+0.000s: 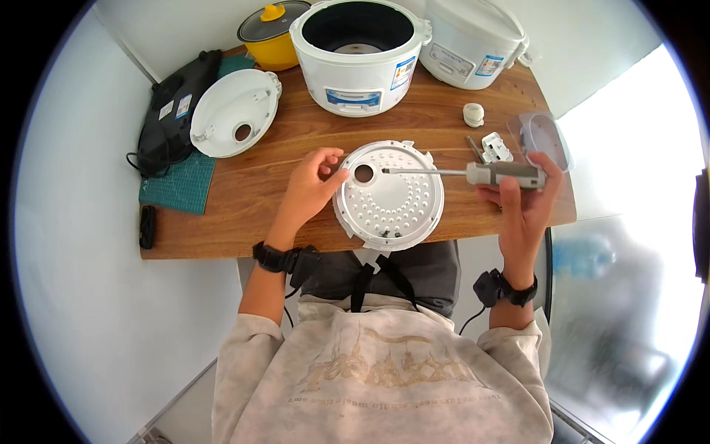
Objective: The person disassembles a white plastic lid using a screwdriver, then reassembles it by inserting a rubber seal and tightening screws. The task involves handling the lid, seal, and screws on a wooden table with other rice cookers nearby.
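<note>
A white round lid plate (399,211) with rows of small bumps and one round hole lies at the table's front edge. My left hand (314,181) is at its left rim, thumb on the edge and the other fingers curled. In my right hand (521,196) is a screwdriver (444,172), gripped by its grey handle. Its shaft points left across the plate, and the dark tip hangs over or touches the surface beside the hole; I cannot tell which. Small dark metal bits, perhaps screws, sit near the plate's lower rim.
Behind stand a white rice cooker body (355,78), a second white cooker (466,55) and a yellow pot (272,52). At left are a white lid shell (237,111), a black appliance (166,122) and a green mat (177,185). Small white parts (495,148) and a clear tray (543,140) lie right.
</note>
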Available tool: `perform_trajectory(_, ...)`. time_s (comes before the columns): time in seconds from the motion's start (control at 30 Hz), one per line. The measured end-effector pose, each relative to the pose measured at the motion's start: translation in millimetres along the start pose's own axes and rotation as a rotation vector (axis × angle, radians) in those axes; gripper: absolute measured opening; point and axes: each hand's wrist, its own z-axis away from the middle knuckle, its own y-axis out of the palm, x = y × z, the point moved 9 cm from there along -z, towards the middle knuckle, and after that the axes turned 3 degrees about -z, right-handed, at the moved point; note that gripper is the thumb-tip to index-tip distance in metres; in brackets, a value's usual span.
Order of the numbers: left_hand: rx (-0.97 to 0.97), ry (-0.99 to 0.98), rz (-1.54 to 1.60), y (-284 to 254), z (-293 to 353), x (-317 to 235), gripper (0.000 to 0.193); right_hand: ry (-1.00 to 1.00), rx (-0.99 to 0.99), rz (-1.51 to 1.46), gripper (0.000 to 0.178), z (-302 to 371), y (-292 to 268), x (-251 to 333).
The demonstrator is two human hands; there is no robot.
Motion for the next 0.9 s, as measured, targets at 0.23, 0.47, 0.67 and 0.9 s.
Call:
perform_trajectory(0.23,0.017,0.006,-0.005,18.1,-1.7,7.1,0.049,-0.025,0.242,0.295,0.041,-40.6,60.0,-18.2)
perform_trajectory(0.47,-0.036,0.065,0.016,14.8,5.0,1.6,0.041,-0.09,0.394,0.405,0.036,-60.6,106.3,-28.4)
perform_trajectory(0.67,-0.072,0.092,0.023,14.1,6.9,7.6,0.043,-0.08,0.417,0.38,0.033,-61.1,122.6,-31.3)
perform_trajectory(0.9,-0.068,0.107,0.041,13.5,6.6,2.6,0.043,-0.068,0.423,0.402,0.033,-61.8,126.0,-34.4)
